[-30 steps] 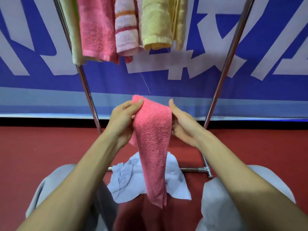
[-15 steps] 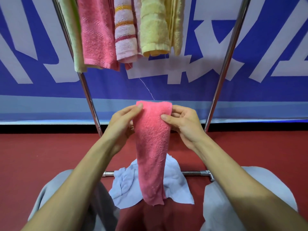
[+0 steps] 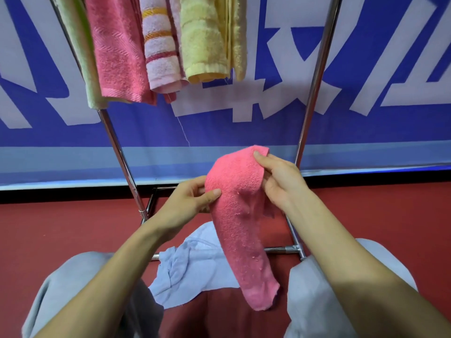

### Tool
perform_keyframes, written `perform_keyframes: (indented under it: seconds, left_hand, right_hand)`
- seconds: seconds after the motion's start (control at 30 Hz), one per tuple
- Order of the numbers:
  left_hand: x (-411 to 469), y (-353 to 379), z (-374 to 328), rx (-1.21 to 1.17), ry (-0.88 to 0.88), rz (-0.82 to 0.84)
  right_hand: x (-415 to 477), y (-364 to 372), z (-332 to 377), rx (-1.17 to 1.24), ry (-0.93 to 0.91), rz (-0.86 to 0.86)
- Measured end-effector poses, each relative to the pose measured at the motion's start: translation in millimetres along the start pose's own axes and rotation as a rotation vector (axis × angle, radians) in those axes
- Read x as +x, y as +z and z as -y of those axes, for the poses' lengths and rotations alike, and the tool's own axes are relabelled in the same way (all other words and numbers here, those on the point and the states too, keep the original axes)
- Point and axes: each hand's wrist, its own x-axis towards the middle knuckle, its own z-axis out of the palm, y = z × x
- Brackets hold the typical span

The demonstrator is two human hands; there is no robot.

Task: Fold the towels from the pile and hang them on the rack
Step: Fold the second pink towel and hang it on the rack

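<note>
Pink towel point(image 3: 240, 215): up in the air between both hands, a long narrow strip; its top sits in front of the banner's pale lower band, its tail slants down to the right and ends between the knees
Left hand point(image 3: 188, 203): pinching the strip's left edge; thumb pressed on the front, fingers tucked behind
Right hand point(image 3: 280, 184): pinching the top right corner, one fingertip on the front of the cloth; the other fingers are curled along the right edge
Rack point(image 3: 314, 93): shiny metal poles rise on either side of the hands; the base bar runs along the floor behind the strip
Hung towels: four side by side at the top left; green towel point(image 3: 83, 57), pink hung towel point(image 3: 117, 50), striped towel point(image 3: 161, 50), yellow towel point(image 3: 205, 40), each touching the next
Pale blue towel point(image 3: 192, 272): crumpled on the red floor point(image 3: 61, 228) at the rack's base, partly behind the pink strip
Backdrop: blue banner point(image 3: 268, 123) with big white characters
Knees: grey trousers point(image 3: 317, 289) at both lower corners, forearms crossing over them
</note>
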Motion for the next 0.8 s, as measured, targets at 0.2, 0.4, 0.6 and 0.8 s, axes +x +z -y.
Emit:
perform_keyframes:
  seconds: [0.2, 0.4, 0.6, 0.8]
  left_hand:
    - [3, 3, -2, -0.033, 0.037, -0.059]
    - [5, -2, -9, -0.154, 0.002, -0.176]
    - [10, -16, -15, -0.150, -0.049, -0.238]
    - [5, -37, -12, -0.124, -0.172, -0.377]
  right_hand:
    - [3, -6, -3, -0.013, 0.125, -0.021]
    - [0, 0, -16, -0.224, 0.242, 0.108]
    - [-8, 7, -30, -0.457, 0.404, 0.364]
    - [-10, 8, -33, -0.458, 0.420, 0.419]
